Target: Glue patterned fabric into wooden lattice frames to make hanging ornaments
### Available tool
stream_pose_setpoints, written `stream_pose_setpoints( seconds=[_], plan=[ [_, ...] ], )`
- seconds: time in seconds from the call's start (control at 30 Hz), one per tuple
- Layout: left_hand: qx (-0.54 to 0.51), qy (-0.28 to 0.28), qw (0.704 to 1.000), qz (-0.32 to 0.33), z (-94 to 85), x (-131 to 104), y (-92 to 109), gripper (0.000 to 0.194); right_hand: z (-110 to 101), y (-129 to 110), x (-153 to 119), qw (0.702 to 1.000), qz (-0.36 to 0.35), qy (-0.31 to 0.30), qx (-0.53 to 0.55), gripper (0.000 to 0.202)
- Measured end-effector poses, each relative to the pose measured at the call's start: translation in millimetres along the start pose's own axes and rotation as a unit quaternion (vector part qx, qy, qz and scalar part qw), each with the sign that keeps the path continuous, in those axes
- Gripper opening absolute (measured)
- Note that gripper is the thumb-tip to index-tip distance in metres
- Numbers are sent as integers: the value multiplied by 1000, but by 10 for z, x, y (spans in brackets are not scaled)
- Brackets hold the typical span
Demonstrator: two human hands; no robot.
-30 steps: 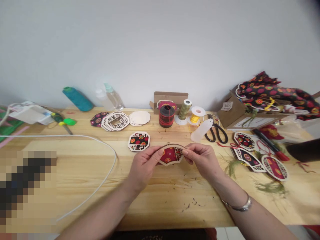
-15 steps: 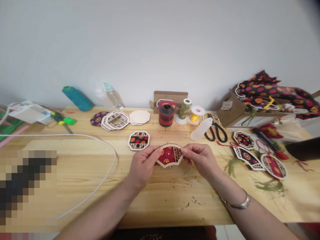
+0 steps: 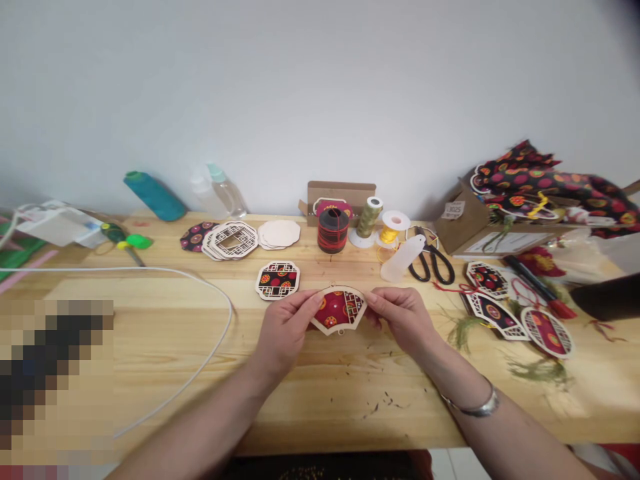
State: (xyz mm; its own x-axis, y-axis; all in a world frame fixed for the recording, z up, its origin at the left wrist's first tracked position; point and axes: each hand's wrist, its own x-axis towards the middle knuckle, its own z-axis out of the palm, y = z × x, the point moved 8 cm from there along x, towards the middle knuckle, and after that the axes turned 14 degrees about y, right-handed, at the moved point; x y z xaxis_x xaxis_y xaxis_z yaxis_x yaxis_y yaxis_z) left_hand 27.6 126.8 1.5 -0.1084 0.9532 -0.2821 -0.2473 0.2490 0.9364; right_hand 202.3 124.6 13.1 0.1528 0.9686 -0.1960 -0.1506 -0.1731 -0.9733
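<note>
Two hands, left (image 3: 285,330) and right (image 3: 404,317), hold one fan-shaped ornament (image 3: 339,311).

one number can be read: "3025", in dark print on a small pale label (image 3: 453,210) stuck to the left-hand face of the cardboard box (image 3: 443,230), which stands on the right side of the worktop (image 3: 310,400) by the wall. a line of smaller characters runs beneath the number, too blurred to make out. the larger white label (image 3: 500,244) on the front face of the same box seems to bear faint print, also illegible. the label with the number sits slightly tilted.
</note>
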Motion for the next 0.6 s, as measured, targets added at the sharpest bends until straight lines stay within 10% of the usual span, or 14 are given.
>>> stream_pose_setpoints(
  seconds=[0.6],
  plan=[
    [150,-103,982,43,194,-137,69,25,31,-23,-13,995,-4,-29,-91,30]
  ],
)
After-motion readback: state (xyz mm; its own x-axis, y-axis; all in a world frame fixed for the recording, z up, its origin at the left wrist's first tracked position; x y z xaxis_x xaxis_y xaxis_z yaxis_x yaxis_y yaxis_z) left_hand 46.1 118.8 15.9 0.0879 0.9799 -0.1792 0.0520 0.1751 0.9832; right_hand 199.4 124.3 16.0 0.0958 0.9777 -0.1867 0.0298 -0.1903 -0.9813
